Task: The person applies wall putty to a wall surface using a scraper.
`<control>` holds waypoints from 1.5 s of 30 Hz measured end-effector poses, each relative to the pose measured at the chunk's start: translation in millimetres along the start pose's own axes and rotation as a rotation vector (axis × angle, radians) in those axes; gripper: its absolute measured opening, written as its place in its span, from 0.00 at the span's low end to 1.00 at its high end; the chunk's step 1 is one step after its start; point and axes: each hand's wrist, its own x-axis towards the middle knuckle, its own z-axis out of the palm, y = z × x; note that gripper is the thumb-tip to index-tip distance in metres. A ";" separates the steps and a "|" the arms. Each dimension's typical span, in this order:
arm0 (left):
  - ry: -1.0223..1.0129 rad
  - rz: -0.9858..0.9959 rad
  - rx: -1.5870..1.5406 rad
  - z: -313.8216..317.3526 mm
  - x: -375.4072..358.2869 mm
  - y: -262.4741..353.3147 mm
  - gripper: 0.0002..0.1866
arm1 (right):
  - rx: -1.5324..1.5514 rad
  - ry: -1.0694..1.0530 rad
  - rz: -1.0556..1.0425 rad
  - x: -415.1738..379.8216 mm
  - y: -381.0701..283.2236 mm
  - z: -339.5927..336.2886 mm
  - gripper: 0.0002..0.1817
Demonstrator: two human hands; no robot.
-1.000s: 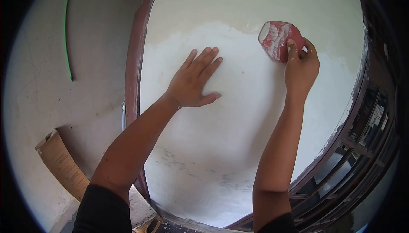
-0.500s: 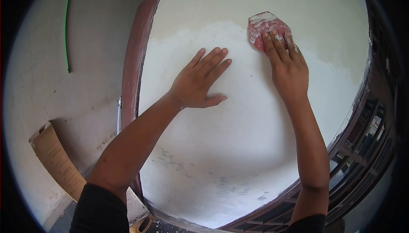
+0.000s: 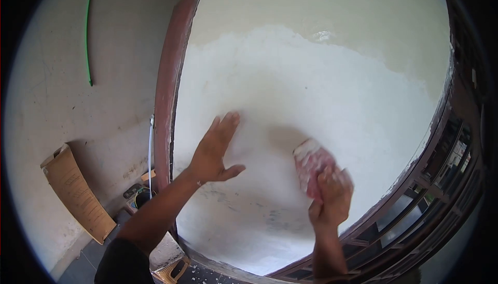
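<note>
The broad white plastered wall panel (image 3: 311, 92) lies open above and to the right of both hands. On the left a reddish-brown curved frame post (image 3: 168, 92) bounds it; on the right a dark brown wooden window grille (image 3: 441, 164) closes in. A tan cardboard box (image 3: 78, 196) leans at the near left.
</note>
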 end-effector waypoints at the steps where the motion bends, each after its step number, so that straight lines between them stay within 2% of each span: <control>1: 0.011 -0.137 -0.085 4.0 -45.2 6.0 0.52 | 0.254 0.038 0.150 -36.8 -23.7 8.2 0.16; 2: -0.043 -0.255 -0.038 -2.4 -83.5 20.4 0.53 | 0.418 0.072 0.333 -69.8 -53.5 24.6 0.14; 3: -0.058 -0.379 -0.041 -2.4 -127.1 32.7 0.52 | 0.466 -0.006 0.515 -103.8 -84.3 40.2 0.10; 4: -0.047 -0.537 -0.069 0.6 -178.7 42.2 0.51 | 0.562 -0.138 0.795 -129.9 -120.4 46.5 0.09; 5: 0.052 -0.696 -0.148 4.4 -227.1 58.1 0.48 | 0.560 -0.195 0.908 -165.6 -150.6 60.4 0.09; 7: -0.072 -1.098 -0.079 -18.8 -292.4 102.2 0.43 | 0.660 -0.374 1.173 -238.7 -207.7 76.7 0.10; 8: -0.082 -1.236 -0.038 -27.7 -333.4 122.3 0.42 | 0.730 -0.567 1.353 -260.8 -230.2 73.1 0.11; 9: -0.123 -1.258 -0.036 -43.2 -364.6 139.6 0.42 | 0.764 -0.650 1.383 -288.1 -247.9 69.9 0.12; 11: -0.135 -1.370 0.006 -69.0 -418.0 173.2 0.41 | 0.803 -0.756 1.416 -327.1 -268.8 69.2 0.14; 12: -0.144 -1.443 0.038 -82.9 -433.2 189.4 0.42 | 0.785 -0.865 1.453 -342.1 -271.8 66.8 0.15; 13: -0.105 -1.485 0.054 -96.8 -438.1 201.8 0.39 | 0.768 -0.988 1.487 -348.2 -275.5 59.2 0.16; 14: -0.063 -1.535 0.077 -111.8 -444.1 212.4 0.37 | 0.703 -0.956 1.327 -354.4 -276.5 56.6 0.13; 15: -0.074 -1.595 0.124 -126.2 -443.9 218.6 0.35 | 0.695 -0.970 1.380 -356.9 -278.5 58.2 0.13; 16: -0.003 -1.658 0.061 -143.1 -421.7 227.3 0.35 | 0.763 -0.981 1.501 -362.1 -280.2 61.8 0.14; 18: -0.003 -1.601 0.188 -162.0 -455.4 230.8 0.36 | 0.898 -0.921 1.645 -376.0 -286.3 77.2 0.14; 19: 0.038 -1.649 0.150 -171.5 -466.6 233.2 0.37 | 0.900 -0.893 1.622 -381.8 -291.1 86.6 0.14; 21: 0.129 -1.581 0.129 -188.1 -476.9 234.8 0.37 | 0.945 -0.845 1.677 -359.6 -304.8 98.5 0.16; 24: 0.131 -1.535 0.128 -215.2 -481.2 236.9 0.37 | 0.940 -0.944 1.587 -311.9 -343.8 107.9 0.14; 26: 0.142 -1.584 0.093 -229.5 -479.2 241.0 0.37 | 0.948 -1.070 1.492 -266.7 -375.6 101.8 0.12; 27: 0.138 -1.606 0.104 -233.6 -484.0 245.4 0.37 | 0.948 -1.124 1.505 -269.0 -396.0 97.2 0.12; 29: 0.132 -1.632 0.129 -239.7 -494.8 247.0 0.37 | 1.022 -0.969 1.574 -270.8 -430.6 97.2 0.10; 32: 0.150 -1.768 0.081 -240.7 -502.9 252.9 0.38 | 0.965 -1.086 1.702 -292.1 -465.0 93.8 0.09; 34: 0.129 -1.833 0.028 -241.8 -506.3 253.0 0.38 | 0.990 -1.104 1.709 -285.9 -475.0 93.2 0.09; 36: 0.081 -1.844 0.047 -238.2 -530.0 250.1 0.39 | 0.949 -1.192 1.634 -294.8 -476.8 101.2 0.09; 38: 0.135 -1.964 0.043 -231.2 -550.8 250.6 0.39 | 0.955 -1.209 1.655 -314.9 -477.0 113.6 0.09; 43: 0.234 -2.103 0.034 -204.9 -580.6 245.4 0.38 | 0.886 -1.292 1.631 -352.1 -494.6 163.3 0.09; 45: 0.305 -2.159 -0.034 -190.8 -602.0 244.9 0.39 | 0.781 -1.440 1.455 -398.1 -499.9 183.1 0.11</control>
